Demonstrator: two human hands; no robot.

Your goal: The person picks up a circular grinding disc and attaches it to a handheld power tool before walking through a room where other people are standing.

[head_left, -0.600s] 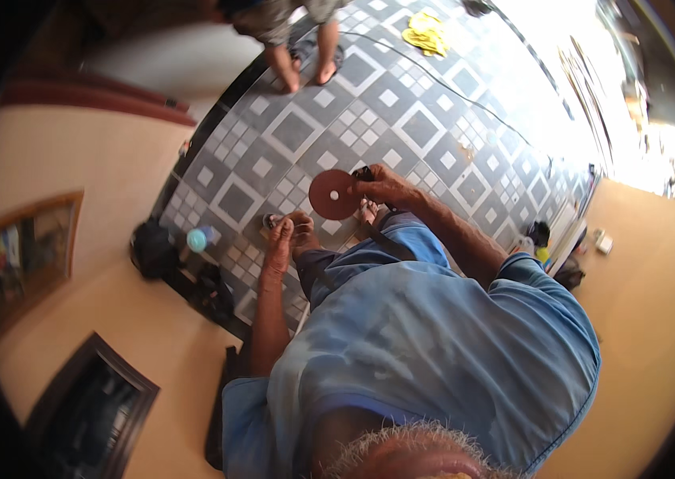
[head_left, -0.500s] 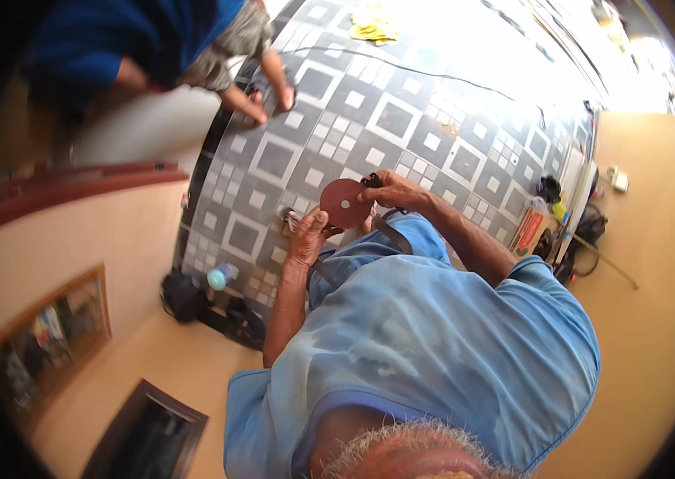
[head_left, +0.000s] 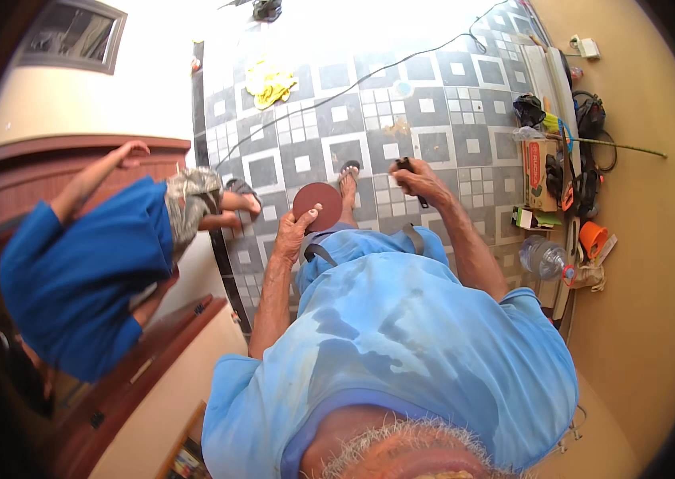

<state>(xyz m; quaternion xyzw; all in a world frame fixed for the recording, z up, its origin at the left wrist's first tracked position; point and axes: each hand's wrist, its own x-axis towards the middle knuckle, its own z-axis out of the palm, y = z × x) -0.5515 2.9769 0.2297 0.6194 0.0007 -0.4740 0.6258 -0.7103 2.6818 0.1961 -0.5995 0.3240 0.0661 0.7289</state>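
My left hand (head_left: 291,233) grips a round reddish-brown sanding disc (head_left: 315,199) by its near edge, thumb laid on its face near the centre. The disc is tilted, its flat face turned up towards me. To the right and apart from it, my right hand (head_left: 427,184) is closed around a slim black tool (head_left: 404,165). Its ends stick out above and below the fingers; its exact kind cannot be made out. Both hands are in front of my waist, above the tiled floor (head_left: 425,148).
A person in a blue shirt (head_left: 98,271) stands at the left by reddish-brown woodwork (head_left: 74,153). A black cable (head_left: 365,77) crosses the floor near a yellow cloth (head_left: 270,85). Along the right wall are a cardboard box (head_left: 540,172), a large plastic bottle (head_left: 543,257) and an orange cup (head_left: 593,238).
My right hand has moved away from the disc to the right with the black tool. The disc stays in my left hand. My view has turned, and the other person appears lower and farther into view.
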